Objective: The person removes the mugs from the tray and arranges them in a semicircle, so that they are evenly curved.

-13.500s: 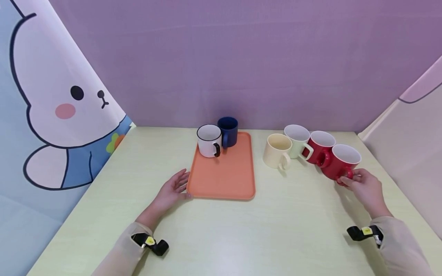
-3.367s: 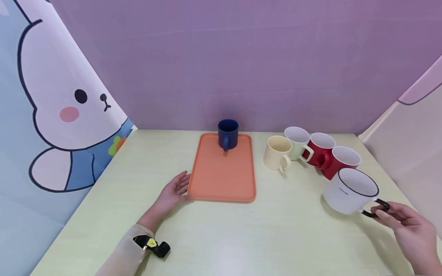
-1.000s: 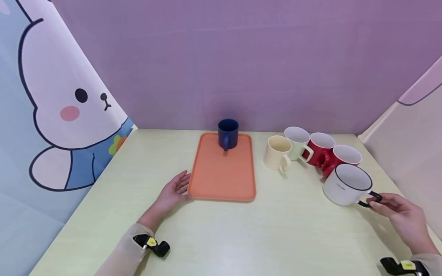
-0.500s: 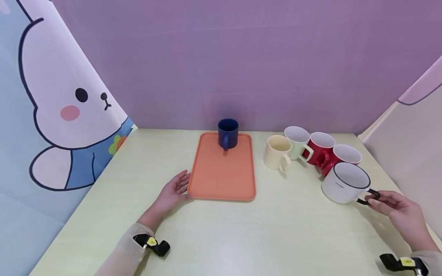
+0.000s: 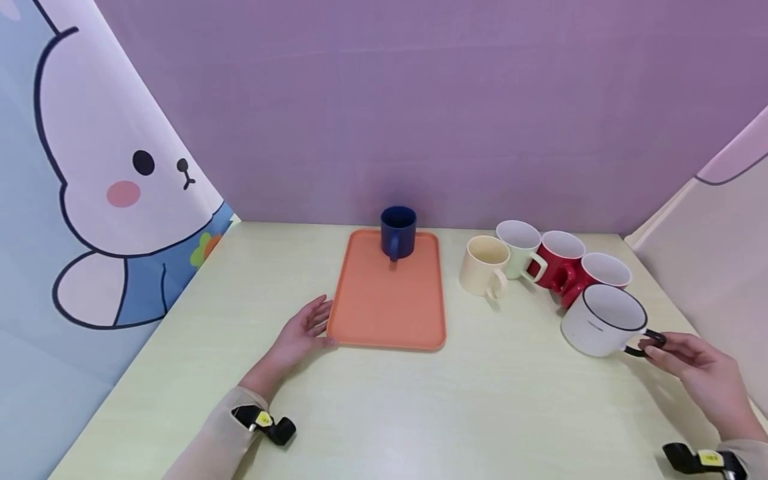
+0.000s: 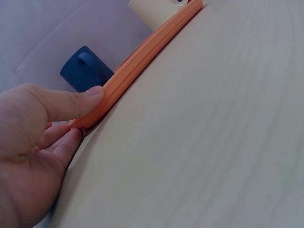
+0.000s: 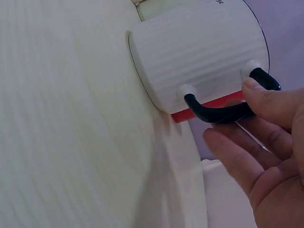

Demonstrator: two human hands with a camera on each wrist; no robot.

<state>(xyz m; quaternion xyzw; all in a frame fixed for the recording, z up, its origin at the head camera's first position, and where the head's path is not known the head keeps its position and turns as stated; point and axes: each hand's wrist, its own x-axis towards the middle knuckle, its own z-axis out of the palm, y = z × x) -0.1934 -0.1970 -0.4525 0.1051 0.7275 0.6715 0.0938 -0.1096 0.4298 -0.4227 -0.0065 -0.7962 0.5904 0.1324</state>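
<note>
My right hand pinches the black handle of a white mug with a dark rim. The mug is upright at the right, its base seemingly on the table in the right wrist view. It partly hides the front red mug. My left hand holds the near left corner of an orange tray; in the left wrist view the thumb lies on the rim and fingers reach its other side. A dark blue mug stands at the tray's far end.
Left of the front red mug stand another red mug, a pale green mug and a cream mug, in a slanting row. A purple cloth hangs behind the pale table.
The white mug has left the tray for the spot before the red mugs. My right hand, earlier on a red mug's handle, now holds the white one. In the last second little moved.
</note>
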